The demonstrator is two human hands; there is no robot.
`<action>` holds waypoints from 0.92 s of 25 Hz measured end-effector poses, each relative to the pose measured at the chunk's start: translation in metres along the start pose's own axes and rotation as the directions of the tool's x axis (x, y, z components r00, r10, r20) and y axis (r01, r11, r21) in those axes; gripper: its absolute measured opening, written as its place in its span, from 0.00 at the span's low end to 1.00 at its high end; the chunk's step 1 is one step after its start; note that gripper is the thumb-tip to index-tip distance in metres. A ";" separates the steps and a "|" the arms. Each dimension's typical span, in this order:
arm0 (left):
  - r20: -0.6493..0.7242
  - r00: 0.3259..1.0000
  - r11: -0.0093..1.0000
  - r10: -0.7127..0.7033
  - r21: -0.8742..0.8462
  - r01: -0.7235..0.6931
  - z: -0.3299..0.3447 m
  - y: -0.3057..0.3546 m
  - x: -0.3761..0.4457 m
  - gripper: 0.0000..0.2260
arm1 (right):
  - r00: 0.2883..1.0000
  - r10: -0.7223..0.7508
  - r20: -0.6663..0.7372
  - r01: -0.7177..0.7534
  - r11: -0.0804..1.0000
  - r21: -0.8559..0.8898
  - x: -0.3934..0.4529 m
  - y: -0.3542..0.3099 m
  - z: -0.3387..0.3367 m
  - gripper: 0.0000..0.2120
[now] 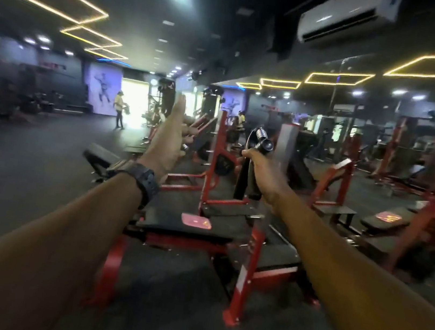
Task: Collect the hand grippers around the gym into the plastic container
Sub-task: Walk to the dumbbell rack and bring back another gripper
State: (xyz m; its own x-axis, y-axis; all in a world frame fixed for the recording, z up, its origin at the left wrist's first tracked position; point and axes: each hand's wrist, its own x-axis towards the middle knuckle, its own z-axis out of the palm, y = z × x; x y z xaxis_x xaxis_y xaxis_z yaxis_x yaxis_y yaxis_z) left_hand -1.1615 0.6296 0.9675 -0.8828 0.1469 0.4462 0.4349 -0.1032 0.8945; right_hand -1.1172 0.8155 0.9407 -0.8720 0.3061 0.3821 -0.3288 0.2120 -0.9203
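Two arms reach forward above a red-framed bench (216, 238). Right hand (262, 171) is closed around a black hand gripper (254, 153), held up above the bench, spring uppermost. Left hand (167, 140), wearing a wristwatch (143, 179), is flat, fingers extended, empty.

No text, number or brand is legible. The red logo patches (196, 221) on the bench pads (173, 229) are too blurred to read.
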 end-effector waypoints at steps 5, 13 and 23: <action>-0.145 0.988 0.997 -0.063 0.027 0.067 -0.127 -0.034 -0.012 0.31 | 0.988 0.062 0.141 -0.063 0.998 0.005 -0.005 0.044 0.123 0.12; -0.304 0.940 0.984 -0.154 0.043 0.175 -0.238 -0.094 -0.031 0.29 | 0.941 0.181 0.286 -0.200 0.979 0.037 -0.008 0.104 0.235 0.08; -0.285 0.929 0.961 -0.235 0.079 0.267 -0.286 -0.160 0.026 0.32 | 0.912 0.234 0.337 -0.247 0.969 -0.004 0.049 0.169 0.317 0.10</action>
State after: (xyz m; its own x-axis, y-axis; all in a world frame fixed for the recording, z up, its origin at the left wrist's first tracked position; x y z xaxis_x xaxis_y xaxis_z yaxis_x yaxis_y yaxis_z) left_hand -1.3048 0.3690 0.8286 -0.9730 -0.1200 0.1969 0.1963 0.0172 0.9804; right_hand -1.3306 0.5725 0.7774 -0.9944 0.0156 0.1044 -0.1014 0.1338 -0.9858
